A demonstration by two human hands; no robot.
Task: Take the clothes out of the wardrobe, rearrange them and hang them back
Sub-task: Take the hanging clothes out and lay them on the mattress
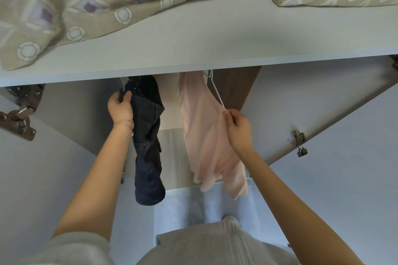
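Note:
Dark blue jeans [148, 140] hang under the wardrobe shelf [193, 49] on the left. My left hand [120, 106] grips them near their top, by a hanger whose hook is mostly hidden. To the right hangs a pale pink top [204, 135] on a white hanger [216, 90]. My right hand [238, 127] pinches the pink top's shoulder where the hanger's arm ends. The rail is hidden behind the shelf's front edge.
A beige patterned quilt [86, 6] lies on the shelf above. Both wardrobe doors stand open, with hinges at the left [19, 112] and right [300, 143]. My grey trousers and a shoe [231, 220] show below on the light floor.

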